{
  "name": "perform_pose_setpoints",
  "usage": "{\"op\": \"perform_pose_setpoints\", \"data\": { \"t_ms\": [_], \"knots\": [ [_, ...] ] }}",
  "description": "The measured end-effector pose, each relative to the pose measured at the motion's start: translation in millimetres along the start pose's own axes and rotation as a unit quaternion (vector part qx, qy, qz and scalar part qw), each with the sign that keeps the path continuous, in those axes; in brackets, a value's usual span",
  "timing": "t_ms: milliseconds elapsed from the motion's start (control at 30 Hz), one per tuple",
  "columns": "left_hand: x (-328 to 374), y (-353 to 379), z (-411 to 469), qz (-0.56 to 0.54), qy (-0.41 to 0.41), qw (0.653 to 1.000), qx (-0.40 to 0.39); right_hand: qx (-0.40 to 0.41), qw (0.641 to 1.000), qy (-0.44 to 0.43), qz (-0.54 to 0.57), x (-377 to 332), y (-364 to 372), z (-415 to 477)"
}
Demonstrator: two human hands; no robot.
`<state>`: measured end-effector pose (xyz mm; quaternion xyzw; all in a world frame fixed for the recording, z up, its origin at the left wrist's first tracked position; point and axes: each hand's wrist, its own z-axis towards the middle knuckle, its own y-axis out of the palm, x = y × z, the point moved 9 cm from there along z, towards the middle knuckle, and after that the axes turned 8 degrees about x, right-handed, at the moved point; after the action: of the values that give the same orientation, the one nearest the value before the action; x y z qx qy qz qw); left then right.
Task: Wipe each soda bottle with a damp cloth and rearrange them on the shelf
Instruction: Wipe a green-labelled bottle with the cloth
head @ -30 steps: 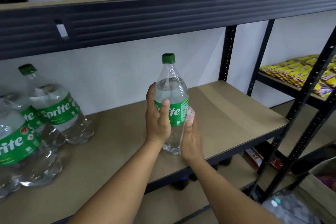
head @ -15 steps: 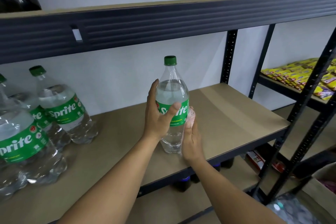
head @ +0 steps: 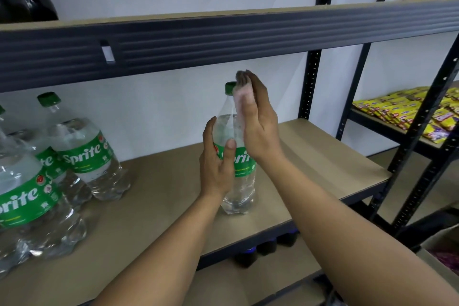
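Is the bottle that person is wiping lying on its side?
No, the Sprite bottle stands upright on the shelf, with the left hand gripping it at the label.

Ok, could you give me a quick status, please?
Left hand grips bottle. Right hand presses cloth on its neck. Bottle upright on shelf; other bottles apart, left.
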<state>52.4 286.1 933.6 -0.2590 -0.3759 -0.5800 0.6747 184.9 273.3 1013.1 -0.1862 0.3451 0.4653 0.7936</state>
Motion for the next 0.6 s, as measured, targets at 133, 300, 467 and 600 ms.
{"op": "perform_pose_setpoints", "data": {
  "t_ms": [133,300,467,600],
  "knots": [
    [-3.8,-0.7,0.7,0.011,-0.001,1.000,0.004,0.021,1.000,-0.005,-0.002,18.9,-3.6,-25.6],
    [-10.0,-1.3,1.4,0.022,-0.002,1.000,0.014,0.014,0.992,0.122,0.038,82.0,-10.8,-112.8],
    [-13.1,-1.4,1.1,0.042,0.010,0.999,0.015,0.025,0.989,0.138,0.043,67.4,-7.1,-84.1],
    [-15.8,0.7,-0.9,0.051,0.015,0.998,0.017,0.013,0.998,0.061,0.021,17.1,-3.3,-9.9]
  ]
}}
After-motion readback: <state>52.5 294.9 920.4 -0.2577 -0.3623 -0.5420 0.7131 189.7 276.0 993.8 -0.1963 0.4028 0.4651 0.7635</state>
